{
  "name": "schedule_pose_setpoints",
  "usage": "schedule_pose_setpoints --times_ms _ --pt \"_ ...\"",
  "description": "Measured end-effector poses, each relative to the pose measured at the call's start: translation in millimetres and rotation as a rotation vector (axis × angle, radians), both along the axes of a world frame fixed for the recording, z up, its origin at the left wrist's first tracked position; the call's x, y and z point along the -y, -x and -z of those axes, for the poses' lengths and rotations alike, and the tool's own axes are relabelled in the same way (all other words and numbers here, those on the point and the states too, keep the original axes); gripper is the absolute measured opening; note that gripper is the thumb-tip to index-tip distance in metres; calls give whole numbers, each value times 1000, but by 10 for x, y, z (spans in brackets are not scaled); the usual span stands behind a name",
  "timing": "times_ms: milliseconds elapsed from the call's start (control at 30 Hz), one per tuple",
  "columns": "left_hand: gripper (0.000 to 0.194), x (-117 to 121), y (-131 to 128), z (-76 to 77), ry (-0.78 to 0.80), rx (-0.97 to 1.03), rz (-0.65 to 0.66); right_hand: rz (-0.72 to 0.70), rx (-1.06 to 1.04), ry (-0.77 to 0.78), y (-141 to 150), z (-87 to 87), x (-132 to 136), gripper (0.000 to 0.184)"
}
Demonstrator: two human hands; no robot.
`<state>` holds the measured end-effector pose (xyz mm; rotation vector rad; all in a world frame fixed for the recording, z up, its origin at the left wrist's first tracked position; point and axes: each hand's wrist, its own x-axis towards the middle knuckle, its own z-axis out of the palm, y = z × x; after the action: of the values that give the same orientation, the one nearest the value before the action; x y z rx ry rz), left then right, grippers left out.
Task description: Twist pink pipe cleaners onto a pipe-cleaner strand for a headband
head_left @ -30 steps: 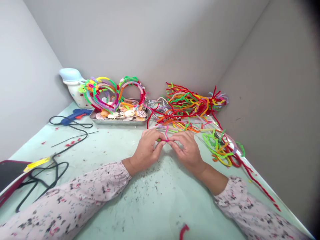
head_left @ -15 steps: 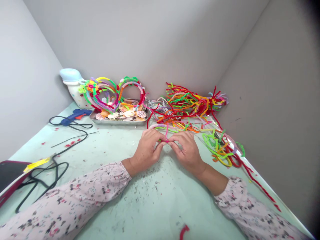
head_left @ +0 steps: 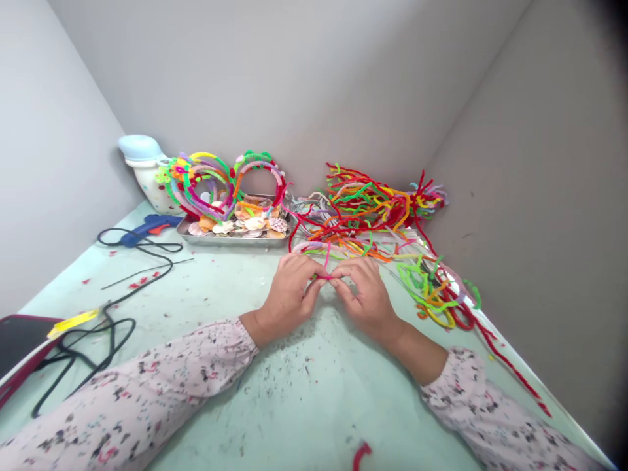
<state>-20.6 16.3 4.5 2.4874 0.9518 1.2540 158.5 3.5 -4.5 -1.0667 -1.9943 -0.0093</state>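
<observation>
Head view: a corner of a work booth, with a grey back wall point(head_left: 275, 78) and grey side walls point(head_left: 59, 144) point(head_left: 534, 196) rising around a pale green tabletop point(head_left: 304, 405) flecked with coloured fibres.

Along the back edge, right of centre: a large tangle of multicoloured pipe cleaners point(head_left: 363, 209), mostly red, orange, yellow and green. A looser tangle of pipe cleaners point(head_left: 432, 294) trails down the right side, and one red strand runs toward the lower right. Upper left of centre: looped and heart-shaped pipe cleaner frames point(head_left: 220, 183) stand against the wall, just behind a steel tray point(head_left: 235, 239) heaped with seashells point(head_left: 252, 222). Beside them, at far left: a white spotted jar with a pale blue lid point(head_left: 142, 173). Below that lies a blue hot glue gun point(head_left: 147, 230), its black cord point(head_left: 147, 261) looping across the table. Lower left corner: a dark, red-edged flat case point(head_left: 19, 347) and a yellow strip point(head_left: 73, 322).

Centre: both forearms come in from the bottom corners in speckled pale pink sleeves point(head_left: 122, 399). The left hand point(head_left: 287, 301) and right hand point(head_left: 366, 297) are curled narrow, fingertips almost meeting, pinching a thin pink pipe cleaner point(head_left: 324, 277) between them above the table. A short red pipe cleaner piece point(head_left: 362, 456) lies at the bottom edge.
</observation>
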Motion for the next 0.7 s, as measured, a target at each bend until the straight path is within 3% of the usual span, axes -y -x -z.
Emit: schedule_pose_setpoints --times_ms 700 --pt "8 30 -14 -3 15 -47 -13 -30 55 25 -7 -5 10 7"
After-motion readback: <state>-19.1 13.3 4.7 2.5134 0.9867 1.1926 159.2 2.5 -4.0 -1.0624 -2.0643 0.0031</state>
